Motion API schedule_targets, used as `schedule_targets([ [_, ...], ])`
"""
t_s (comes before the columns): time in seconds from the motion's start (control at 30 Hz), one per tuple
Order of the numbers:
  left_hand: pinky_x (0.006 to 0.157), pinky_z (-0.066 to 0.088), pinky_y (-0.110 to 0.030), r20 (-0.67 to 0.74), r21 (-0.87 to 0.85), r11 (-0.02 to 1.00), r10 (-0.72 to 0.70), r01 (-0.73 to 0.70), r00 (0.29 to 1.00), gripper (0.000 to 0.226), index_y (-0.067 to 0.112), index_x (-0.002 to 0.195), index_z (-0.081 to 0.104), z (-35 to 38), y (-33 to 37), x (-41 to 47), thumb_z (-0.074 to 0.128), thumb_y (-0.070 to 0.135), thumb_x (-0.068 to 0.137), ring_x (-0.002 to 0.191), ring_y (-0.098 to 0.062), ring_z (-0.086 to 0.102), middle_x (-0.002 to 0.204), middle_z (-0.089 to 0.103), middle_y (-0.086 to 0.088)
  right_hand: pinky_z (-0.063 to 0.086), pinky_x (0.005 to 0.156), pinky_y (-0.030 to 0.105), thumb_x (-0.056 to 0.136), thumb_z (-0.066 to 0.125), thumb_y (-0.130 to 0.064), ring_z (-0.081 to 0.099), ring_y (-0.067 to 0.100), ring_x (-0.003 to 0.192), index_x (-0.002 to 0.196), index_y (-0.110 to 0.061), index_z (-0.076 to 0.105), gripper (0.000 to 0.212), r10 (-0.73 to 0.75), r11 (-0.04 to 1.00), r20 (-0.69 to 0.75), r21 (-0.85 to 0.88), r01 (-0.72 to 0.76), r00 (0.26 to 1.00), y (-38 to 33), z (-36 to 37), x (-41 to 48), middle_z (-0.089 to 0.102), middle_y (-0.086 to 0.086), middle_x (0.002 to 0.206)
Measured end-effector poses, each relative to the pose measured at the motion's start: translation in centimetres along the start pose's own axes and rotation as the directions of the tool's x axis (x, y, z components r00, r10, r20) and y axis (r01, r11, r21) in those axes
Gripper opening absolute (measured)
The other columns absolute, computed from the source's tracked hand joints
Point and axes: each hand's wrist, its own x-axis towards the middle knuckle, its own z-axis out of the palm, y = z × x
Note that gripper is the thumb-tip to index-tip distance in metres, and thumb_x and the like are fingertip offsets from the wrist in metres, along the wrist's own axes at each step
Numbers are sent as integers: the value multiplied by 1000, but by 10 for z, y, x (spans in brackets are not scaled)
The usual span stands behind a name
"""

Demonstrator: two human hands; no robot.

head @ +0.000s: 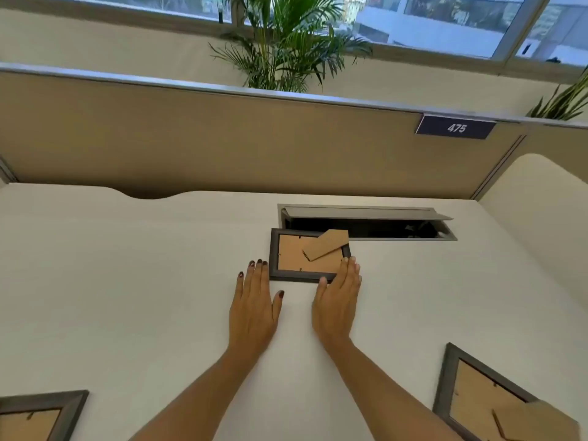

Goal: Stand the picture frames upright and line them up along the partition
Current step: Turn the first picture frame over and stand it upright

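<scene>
A small dark picture frame (288, 258) lies face down in the middle of the white desk (143, 265), its brown cardboard back and folded-out stand showing. My right hand (337, 300) rests flat with its fingertips on the frame's near right corner. My left hand (256, 300) lies flat on the desk, its fingertips just left of the frame. Two more frames lie face down near the front: one at the bottom left (38, 415), one at the bottom right (486, 399). The tan partition (206, 138) runs along the back of the desk.
An open cable hatch (366, 222) with a raised lid sits in the desk right behind the middle frame. A sign reading 475 (455, 127) hangs on the partition. Palm plants (286, 46) and windows stand beyond it. A second desk (541, 202) adjoins at the right.
</scene>
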Motion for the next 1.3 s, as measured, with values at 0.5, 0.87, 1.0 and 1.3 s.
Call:
schedule_targets([
  [0.5,114,4,-26,31,-256,949,-180,182,983,63,19,150,10,15,-6,10,24,48,95,146,-21,18,156,25,-6,38,109,39,99,40,-29,33,29,138,146,-8,27,53,191,981,-20,40,-190,981,-4,3,11,35,14,150],
  [0.87,114,21,-35,306,-744,445,-436,498,846,49,23,143,36,-23,12,24,33,41,99,139,-20,30,150,39,-1,49,96,42,92,54,-33,48,28,120,140,-8,37,57,193,974,-79,132,-181,978,-3,-5,8,51,15,132],
  [1.0,93,42,-28,318,-730,433,-470,529,823,37,14,127,57,-34,8,31,43,29,96,107,-17,54,124,61,-6,50,95,41,92,55,-32,49,28,119,141,-9,36,58,147,982,-43,122,-141,988,-1,-8,1,51,15,131],
  [1.3,75,55,-32,582,-711,173,-399,682,708,18,4,102,64,-52,0,38,57,15,90,90,-27,64,101,65,-13,48,100,42,95,49,-35,44,23,126,141,-14,37,52,132,975,1,180,-130,991,3,-18,-24,47,8,139],
])
